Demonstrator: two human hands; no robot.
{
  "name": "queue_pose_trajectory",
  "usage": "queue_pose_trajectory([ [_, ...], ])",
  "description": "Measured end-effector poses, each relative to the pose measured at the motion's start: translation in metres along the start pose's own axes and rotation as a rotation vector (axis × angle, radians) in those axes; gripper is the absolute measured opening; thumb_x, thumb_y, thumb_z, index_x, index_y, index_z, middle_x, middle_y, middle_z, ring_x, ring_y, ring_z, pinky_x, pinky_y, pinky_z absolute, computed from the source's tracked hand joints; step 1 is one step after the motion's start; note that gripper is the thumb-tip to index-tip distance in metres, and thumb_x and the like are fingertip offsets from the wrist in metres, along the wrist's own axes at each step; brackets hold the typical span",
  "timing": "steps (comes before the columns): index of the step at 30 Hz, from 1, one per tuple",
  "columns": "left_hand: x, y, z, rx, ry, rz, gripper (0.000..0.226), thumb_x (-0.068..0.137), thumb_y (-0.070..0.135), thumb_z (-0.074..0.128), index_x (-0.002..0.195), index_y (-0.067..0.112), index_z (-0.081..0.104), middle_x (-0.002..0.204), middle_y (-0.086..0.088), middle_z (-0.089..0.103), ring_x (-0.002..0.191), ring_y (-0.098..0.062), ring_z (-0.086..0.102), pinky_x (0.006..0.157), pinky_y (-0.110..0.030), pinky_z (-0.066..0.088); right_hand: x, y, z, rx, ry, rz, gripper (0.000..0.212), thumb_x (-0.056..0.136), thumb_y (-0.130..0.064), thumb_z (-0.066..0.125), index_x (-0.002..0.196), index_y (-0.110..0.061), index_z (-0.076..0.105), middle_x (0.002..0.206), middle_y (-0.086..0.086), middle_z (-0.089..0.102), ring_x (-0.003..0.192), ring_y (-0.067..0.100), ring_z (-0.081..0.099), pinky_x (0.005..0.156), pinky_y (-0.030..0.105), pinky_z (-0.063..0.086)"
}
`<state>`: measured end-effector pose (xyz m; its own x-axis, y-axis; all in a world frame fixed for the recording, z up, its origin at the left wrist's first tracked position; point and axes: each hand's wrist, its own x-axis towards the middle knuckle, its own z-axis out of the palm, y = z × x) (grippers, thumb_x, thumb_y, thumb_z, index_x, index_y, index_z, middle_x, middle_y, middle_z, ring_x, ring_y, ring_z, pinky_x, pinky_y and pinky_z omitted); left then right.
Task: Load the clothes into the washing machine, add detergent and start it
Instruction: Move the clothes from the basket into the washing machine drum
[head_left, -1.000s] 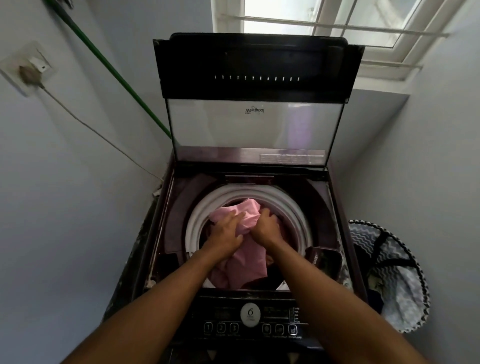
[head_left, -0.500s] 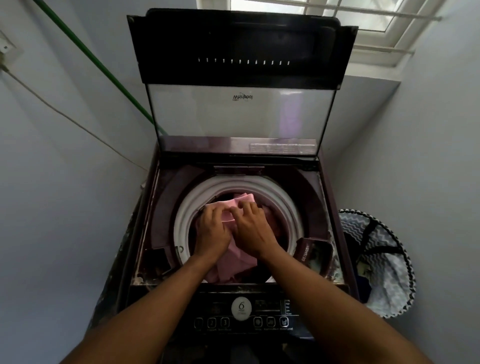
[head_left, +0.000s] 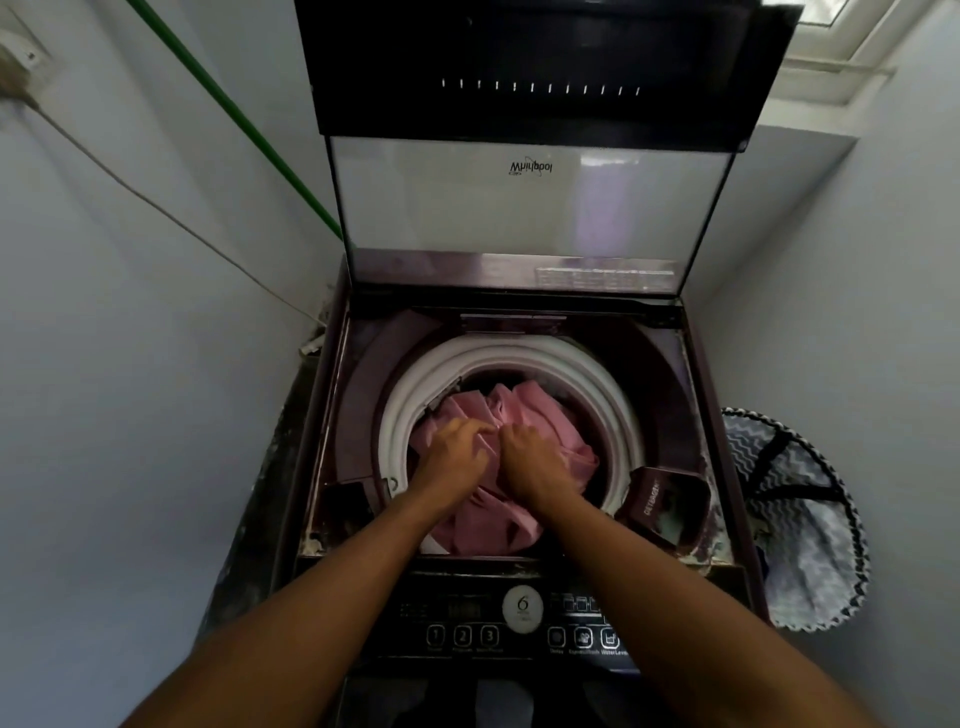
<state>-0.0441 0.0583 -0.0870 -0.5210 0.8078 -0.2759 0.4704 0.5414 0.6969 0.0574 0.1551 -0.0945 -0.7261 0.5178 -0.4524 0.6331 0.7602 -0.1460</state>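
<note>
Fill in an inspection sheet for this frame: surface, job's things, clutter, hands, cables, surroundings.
Surface: washer top, lid raised.
Job's things: pink cloth in drum; detergent tray open at right; control panel at front.
Clutter: nothing seen.
Hands: left hand and right hand both pressing on the cloth.
Cables: cord along left wall; green hose behind.
Surroundings: patterned basket at right; window above.

1. Basket (head_left: 800, 519) – patterned fabric, zigzag trim, on the floor right of the hands.
2. Green pipe (head_left: 234, 119) – slants down the wall, up and left of the hands.
3. Cord (head_left: 156, 208) beneath it.
4. Window (head_left: 852, 47) – far upper right.
</note>
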Motion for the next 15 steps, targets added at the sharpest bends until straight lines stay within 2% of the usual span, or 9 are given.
queue_pose_trajectory([
  [2, -0.001, 0.003, 0.002, 0.002, -0.04, -0.018, 0.039, 0.086, 0.016, 0.052, 0.122, 0.026, 0.062, 0.132, 0.0, 0.053, 0.122, -0.018, 0.051, 0.103, -0.038, 0.044, -0.004, 0.001, 0.002, -0.012, -0.275, -0.046, 0.043, 0.096, -0.024, 0.049, 0.135, -0.005, 0.048, 0.132, 0.018, 0.056, 0.126, 0.036, 0.049, 0.106, 0.047, 0.038],
  [3, -0.001, 0.005, 0.003, 0.006, -0.062, -0.019, 0.04, 0.085, 0.018, 0.052, 0.123, 0.026, 0.062, 0.132, 0.0, 0.052, 0.122, -0.018, 0.051, 0.103, -0.039, 0.044, -0.006, 0.002, 0.0, -0.012, -0.304, -0.037, 0.042, 0.096, -0.021, 0.048, 0.135, -0.006, 0.049, 0.132, 0.018, 0.056, 0.125, 0.036, 0.05, 0.105, 0.047, 0.039],
  [6, 0.0, 0.012, 0.005, 0.027, -0.064, -0.01, 0.04, 0.087, 0.014, 0.054, 0.126, 0.023, 0.06, 0.133, -0.004, 0.053, 0.124, -0.021, 0.05, 0.104, -0.04, 0.043, -0.006, 0.007, -0.013, 0.104, -0.051, -0.023, 0.038, 0.091, -0.015, 0.05, 0.128, -0.01, 0.054, 0.121, 0.015, 0.06, 0.111, 0.035, 0.058, 0.09, 0.045, 0.05],
  [9, 0.005, 0.021, 0.008, 0.037, -0.049, 0.011, 0.039, 0.092, 0.014, 0.055, 0.131, 0.018, 0.058, 0.135, -0.007, 0.054, 0.126, -0.022, 0.049, 0.105, -0.035, 0.042, -0.009, 0.01, -0.032, 0.157, 0.048, -0.06, 0.035, 0.09, -0.017, 0.052, 0.124, -0.013, 0.06, 0.114, 0.013, 0.065, 0.103, 0.032, 0.063, 0.083, 0.042, 0.053],
  [12, 0.008, 0.035, 0.011, 0.019, -0.046, 0.022, 0.04, 0.096, 0.016, 0.052, 0.135, 0.017, 0.054, 0.139, -0.006, 0.052, 0.126, -0.021, 0.05, 0.1, -0.029, 0.041, -0.014, 0.02, -0.049, 0.165, 0.125, -0.032, 0.026, 0.09, -0.018, 0.053, 0.113, -0.011, 0.063, 0.11, 0.011, 0.065, 0.099, 0.031, 0.062, 0.072, 0.037, 0.048],
  [15, 0.009, 0.055, 0.018, -0.023, -0.019, 0.044, 0.038, 0.095, 0.018, 0.053, 0.133, 0.021, 0.055, 0.136, -0.003, 0.053, 0.12, -0.02, 0.054, 0.094, -0.031, 0.045, -0.021, 0.036, -0.059, 0.196, 0.298, 0.012, 0.016, 0.086, -0.019, 0.054, 0.097, -0.01, 0.061, 0.099, 0.011, 0.065, 0.09, 0.034, 0.063, 0.063, 0.035, 0.041],
])
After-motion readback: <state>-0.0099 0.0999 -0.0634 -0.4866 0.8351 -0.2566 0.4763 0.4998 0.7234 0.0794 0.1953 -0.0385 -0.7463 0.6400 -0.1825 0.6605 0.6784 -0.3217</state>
